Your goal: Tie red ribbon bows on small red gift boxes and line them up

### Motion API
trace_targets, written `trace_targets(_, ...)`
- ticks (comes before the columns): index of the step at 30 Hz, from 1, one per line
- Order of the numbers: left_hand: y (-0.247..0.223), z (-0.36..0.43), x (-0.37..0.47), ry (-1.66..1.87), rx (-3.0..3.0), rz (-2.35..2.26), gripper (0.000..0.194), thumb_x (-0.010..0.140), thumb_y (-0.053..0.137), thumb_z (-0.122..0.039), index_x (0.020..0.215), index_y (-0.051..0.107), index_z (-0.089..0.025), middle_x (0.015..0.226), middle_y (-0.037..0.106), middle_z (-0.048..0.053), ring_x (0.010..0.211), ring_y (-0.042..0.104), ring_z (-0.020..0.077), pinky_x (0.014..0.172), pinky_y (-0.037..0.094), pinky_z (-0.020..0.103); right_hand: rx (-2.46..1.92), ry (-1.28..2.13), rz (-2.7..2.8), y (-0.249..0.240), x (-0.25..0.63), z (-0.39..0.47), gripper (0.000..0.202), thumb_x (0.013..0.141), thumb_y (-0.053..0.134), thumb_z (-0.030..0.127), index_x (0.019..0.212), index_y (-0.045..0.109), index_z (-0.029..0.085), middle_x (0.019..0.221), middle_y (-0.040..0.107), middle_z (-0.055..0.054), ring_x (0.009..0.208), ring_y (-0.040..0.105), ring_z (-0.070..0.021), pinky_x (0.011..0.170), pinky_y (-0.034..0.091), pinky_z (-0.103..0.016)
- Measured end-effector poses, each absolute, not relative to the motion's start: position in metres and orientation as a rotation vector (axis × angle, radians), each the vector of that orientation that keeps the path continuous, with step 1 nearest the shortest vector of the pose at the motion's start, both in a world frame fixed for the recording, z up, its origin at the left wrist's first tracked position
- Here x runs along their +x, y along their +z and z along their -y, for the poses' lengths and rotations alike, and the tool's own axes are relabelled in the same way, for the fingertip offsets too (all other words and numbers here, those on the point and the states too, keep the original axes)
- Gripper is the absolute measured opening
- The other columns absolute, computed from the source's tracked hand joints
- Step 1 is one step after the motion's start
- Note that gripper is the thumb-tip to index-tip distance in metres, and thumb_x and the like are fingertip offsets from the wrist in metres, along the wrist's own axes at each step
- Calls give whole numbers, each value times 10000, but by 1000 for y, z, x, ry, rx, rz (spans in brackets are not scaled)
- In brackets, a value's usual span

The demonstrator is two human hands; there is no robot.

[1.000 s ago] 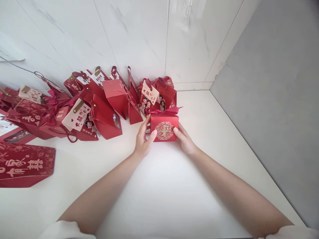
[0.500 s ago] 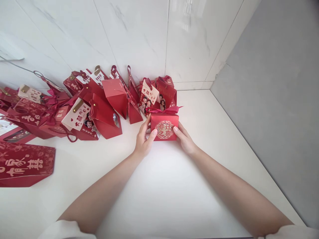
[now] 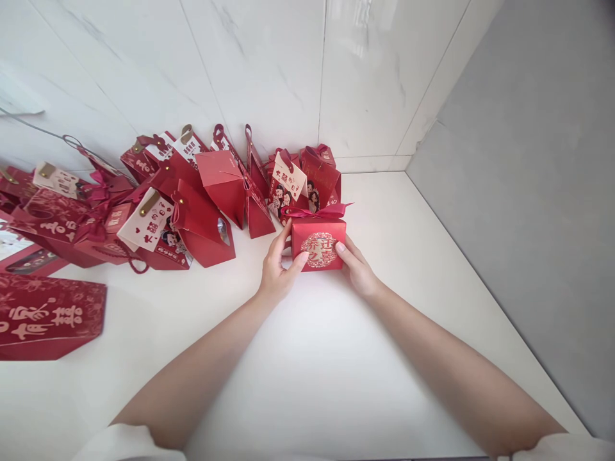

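A small red box (image 3: 319, 250) with gold lettering in a round floral pattern and a magenta ribbon on top is held between both hands. My left hand (image 3: 281, 262) grips its left side, thumb on the front face near the lower left. On the right side, my right hand (image 3: 356, 266) holds it with the thumb on the front; the other fingers are partly hidden behind the box. Just behind stand a red box with a cream tag (image 3: 289, 174) and a dark red box (image 3: 319, 179) with cartoon figures.
Many red gift boxes (image 3: 204, 224) crowd the left and back of the white table (image 3: 312, 371). A large red box (image 3: 52, 317) lies at the far left. Behind is a marbled tile wall (image 3: 269, 70); a grey surface (image 3: 538, 192) borders the right.
The held box has shifted very slightly to the right, and my left thumb has moved a little right and down with it. Both hands keep their hold.
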State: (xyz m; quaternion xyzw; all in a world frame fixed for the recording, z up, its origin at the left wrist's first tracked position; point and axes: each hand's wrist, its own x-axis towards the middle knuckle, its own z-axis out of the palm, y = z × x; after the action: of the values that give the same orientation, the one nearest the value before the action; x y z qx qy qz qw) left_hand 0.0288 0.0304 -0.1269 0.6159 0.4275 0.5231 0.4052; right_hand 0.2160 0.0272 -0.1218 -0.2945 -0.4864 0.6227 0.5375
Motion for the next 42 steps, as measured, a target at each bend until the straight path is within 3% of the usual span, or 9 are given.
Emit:
trace_targets(10,-123,-28,29,1302,1576,-1088,723,895,646,-424,1534,333,-298,1516,468,101,1294,559,289,999,551,392,-676,1461,1156,-129,218,-30,472,955,572,428,1396,472,293,1502,505,-33,1421,436,-248,1195,359,-468)
trace_targets(37,-126,-29,28,1357,1633,-1061,627,944,570,-432,1518,370,-280,1496,483,108,1341,511,286,991,546,371,-743,1429,1208,-129,218,-30,498,936,577,485,1380,456,293,1511,484,-49,1406,446,-254,1163,395,-471)
trace_targets(42,-125,-29,28,1371,1649,-1017,594,958,527,-451,1500,392,-251,1520,458,114,1349,499,291,1047,501,408,-766,1294,1277,-130,218,-26,600,901,635,477,1423,395,306,1478,488,-88,1336,507,-271,1074,483,-478)
